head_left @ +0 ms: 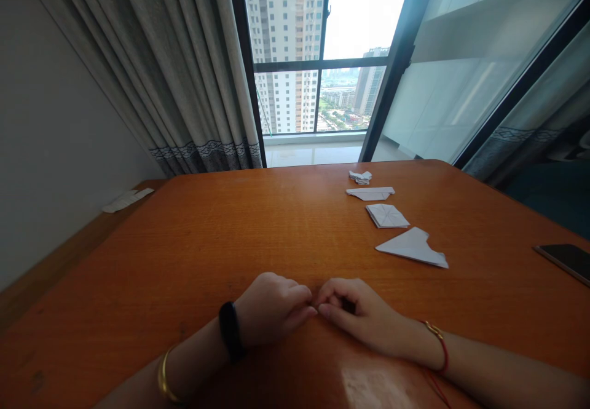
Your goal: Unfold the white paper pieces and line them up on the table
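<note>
My left hand [276, 307], a black band at its wrist, is held low over the near middle of the wooden table [221, 230]. Its fingers are closed, thumb against the bent forefinger. Facing it, my right hand [357, 310] has its fingers curled in and its thumb close to the forefinger. The fingertips of both hands meet or almost meet, and nothing shows between them. Beyond my right hand lies a folded white paper plane [413, 247]. Behind it are a folded paper square [387, 216], a long narrow folded paper [371, 194] and a small crumpled-looking folded paper [360, 178].
A dark phone [566, 260] lies at the table's right edge. Some white paper [128, 200] rests on a ledge at the far left. Grey curtains [184, 64] and a window [318, 64] stand beyond the table's far edge.
</note>
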The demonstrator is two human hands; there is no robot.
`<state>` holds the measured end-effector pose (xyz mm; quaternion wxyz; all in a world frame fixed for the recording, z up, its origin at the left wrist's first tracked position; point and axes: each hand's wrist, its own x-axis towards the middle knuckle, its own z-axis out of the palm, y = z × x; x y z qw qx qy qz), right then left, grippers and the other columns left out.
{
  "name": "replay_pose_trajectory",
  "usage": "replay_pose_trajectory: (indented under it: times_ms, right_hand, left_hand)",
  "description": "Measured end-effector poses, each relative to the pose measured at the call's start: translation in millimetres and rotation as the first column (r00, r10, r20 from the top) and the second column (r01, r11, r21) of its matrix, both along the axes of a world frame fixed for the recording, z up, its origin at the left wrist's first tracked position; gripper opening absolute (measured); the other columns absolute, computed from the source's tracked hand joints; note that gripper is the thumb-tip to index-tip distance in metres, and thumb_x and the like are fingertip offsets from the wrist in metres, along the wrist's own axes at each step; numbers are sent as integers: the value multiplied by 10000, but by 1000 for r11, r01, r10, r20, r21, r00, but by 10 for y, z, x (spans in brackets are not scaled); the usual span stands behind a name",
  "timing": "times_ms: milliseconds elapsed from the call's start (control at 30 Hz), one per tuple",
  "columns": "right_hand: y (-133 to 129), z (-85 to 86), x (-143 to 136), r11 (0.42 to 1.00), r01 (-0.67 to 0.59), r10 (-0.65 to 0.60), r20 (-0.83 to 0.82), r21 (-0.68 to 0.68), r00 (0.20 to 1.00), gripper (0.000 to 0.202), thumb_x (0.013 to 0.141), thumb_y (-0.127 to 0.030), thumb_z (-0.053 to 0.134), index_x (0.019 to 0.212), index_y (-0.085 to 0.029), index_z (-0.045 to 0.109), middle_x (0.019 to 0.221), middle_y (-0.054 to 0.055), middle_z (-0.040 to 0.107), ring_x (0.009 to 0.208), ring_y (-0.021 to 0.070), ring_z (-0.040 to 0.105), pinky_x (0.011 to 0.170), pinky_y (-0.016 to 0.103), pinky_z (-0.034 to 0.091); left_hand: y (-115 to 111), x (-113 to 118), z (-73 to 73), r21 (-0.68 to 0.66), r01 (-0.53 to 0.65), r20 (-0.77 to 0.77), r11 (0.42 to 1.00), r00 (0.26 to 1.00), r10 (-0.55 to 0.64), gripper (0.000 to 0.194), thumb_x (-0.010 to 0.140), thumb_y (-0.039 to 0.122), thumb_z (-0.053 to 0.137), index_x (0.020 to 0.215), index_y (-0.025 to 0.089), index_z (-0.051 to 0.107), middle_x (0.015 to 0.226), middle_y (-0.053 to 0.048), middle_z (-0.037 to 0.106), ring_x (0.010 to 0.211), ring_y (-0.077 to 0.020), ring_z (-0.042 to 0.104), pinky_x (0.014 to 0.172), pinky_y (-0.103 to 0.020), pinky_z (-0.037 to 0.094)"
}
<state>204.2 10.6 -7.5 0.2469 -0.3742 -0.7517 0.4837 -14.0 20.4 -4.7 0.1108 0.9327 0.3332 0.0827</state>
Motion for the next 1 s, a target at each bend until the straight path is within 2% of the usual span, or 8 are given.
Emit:
replay_pose_trajectory:
  times_ms: [1000]
  right_hand:
    - [4, 19, -5, 1000, -1, 1, 5, -13, 1000, 174, 876, -298, 560, 862, -155, 658, 635, -30, 514, 583, 102, 433, 565, 224, 356]
  left_hand:
    - [5, 5, 10, 6, 3, -14, 1000, 1000, -3, 215, 928, 356, 464, 838, 204, 588, 738, -3, 659, 657, -169, 624, 568, -264, 371]
